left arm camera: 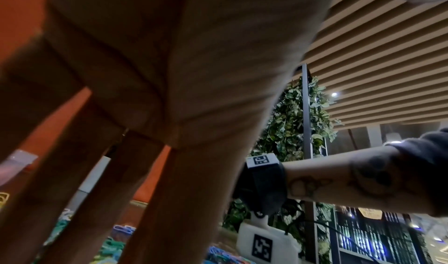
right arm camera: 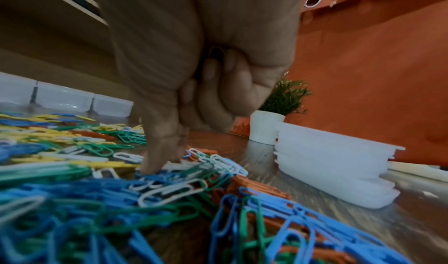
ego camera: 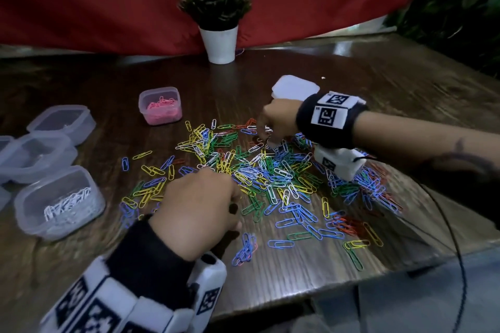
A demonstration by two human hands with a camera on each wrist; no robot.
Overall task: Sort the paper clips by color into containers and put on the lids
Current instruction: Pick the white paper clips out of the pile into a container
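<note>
Paper clips: a loose heap of paper clips (ego camera: 270, 178) in blue, green, yellow, white and orange-red lies spread over the middle of the wooden table (ego camera: 378, 94), with strays toward the near edge.
Left hand: the left hand (ego camera: 200, 208) hovers palm down over the near left side of the heap; in its wrist view the fingers (left arm camera: 80, 182) reach straight down to the clips, spread apart, and I see nothing held.
Right hand: the right hand (ego camera: 276, 119) is at the far side of the heap, its other fingers curled into the palm, thumb and forefinger (right arm camera: 162, 147) pressed together, tips down among the clips; whether they pinch one I cannot tell.
Pink container: a container (ego camera: 160, 105) with pink clips stands open beyond the heap, to the left.
White container: an open tub (ego camera: 59, 203) of white clips sits at the near left.
Other containers: more clear tubs (ego camera: 62, 121) stand behind it.
Lids: a stack of lids (ego camera: 295, 86) rests just beyond the right hand.
Plant: a potted plant (ego camera: 219, 35) stands at the table's back before a red cloth (ego camera: 94, 8).
</note>
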